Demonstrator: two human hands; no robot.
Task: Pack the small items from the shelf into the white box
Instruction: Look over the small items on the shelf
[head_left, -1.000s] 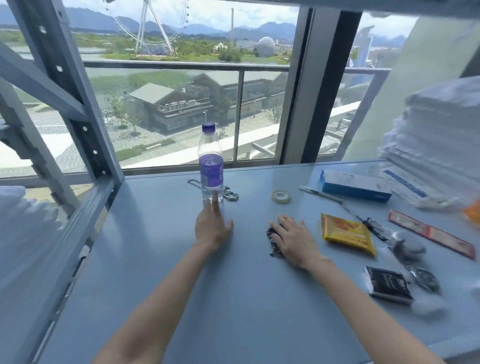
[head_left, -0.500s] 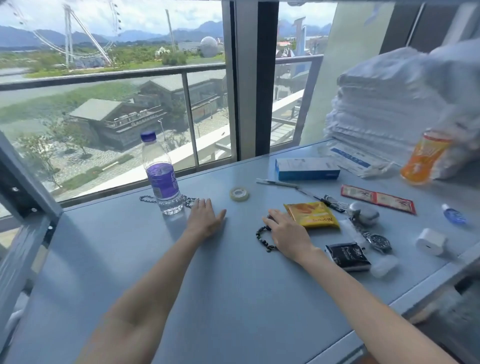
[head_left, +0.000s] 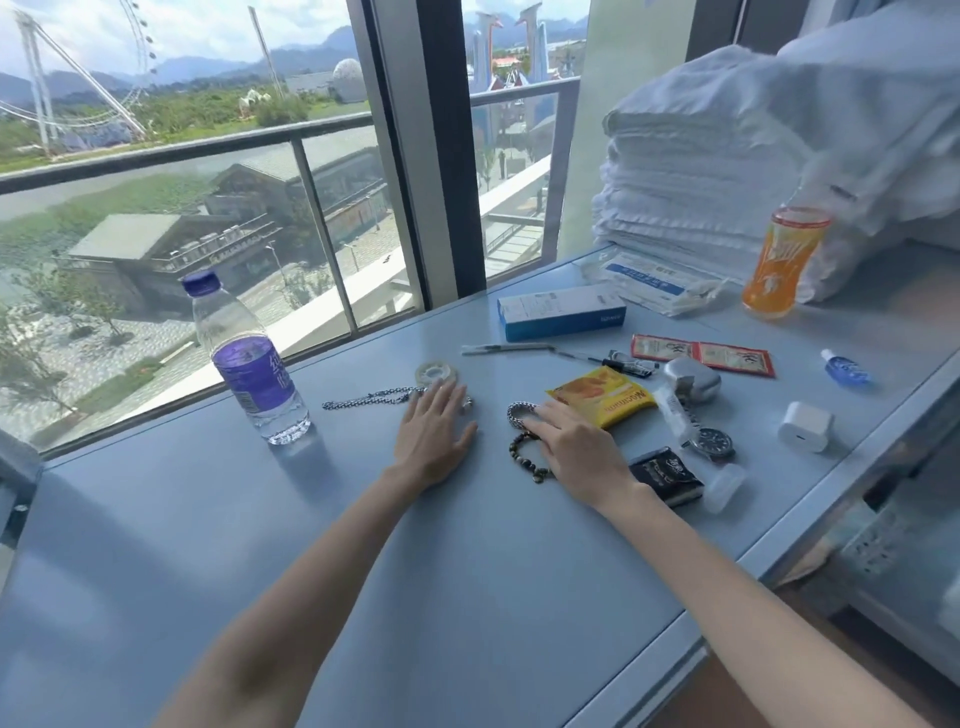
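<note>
Both hands lie flat, palm down, on the grey-blue shelf (head_left: 467, 571); neither holds anything.

Left hand (head_left: 434, 434): fingers spread loosely, fingertips resting on the right end of a silver chain (head_left: 363, 399). The chain's long axis runs left to right, roughly parallel to the window-side edge, trailing off left toward the water bottle (head_left: 249, 364). A roll of clear tape (head_left: 435, 372) sits just beyond the fingertips, toward the window.

Right hand (head_left: 576, 447): fingers extended, covering part of two bracelets. A silver link bracelet (head_left: 519, 413) shows at the fingertips; a dark bead bracelet (head_left: 527, 457) curls out from under the palm on its left side. A yellow snack packet (head_left: 605, 397) touches or nearly touches the fingers on the right.

Other small items, all to the right: black packet (head_left: 665, 475) beside the right wrist, wristwatch (head_left: 711, 441), pen (head_left: 519, 348), blue-and-white carton (head_left: 561, 312), red sachets (head_left: 701, 356), white charger (head_left: 804, 426), small blue bottle (head_left: 844, 368), orange cup (head_left: 784, 262) near the stacked towels (head_left: 691, 171).

White box: not in view.

Judgement: packing has not visibly begun. The bracelets lie directly under the right hand, so it is the nearer one for them; the chain belongs to the left hand, which would need to gather it along its length from the right end. Thin, flat-lying metal may be awkward to lift off the smooth surface.
</note>
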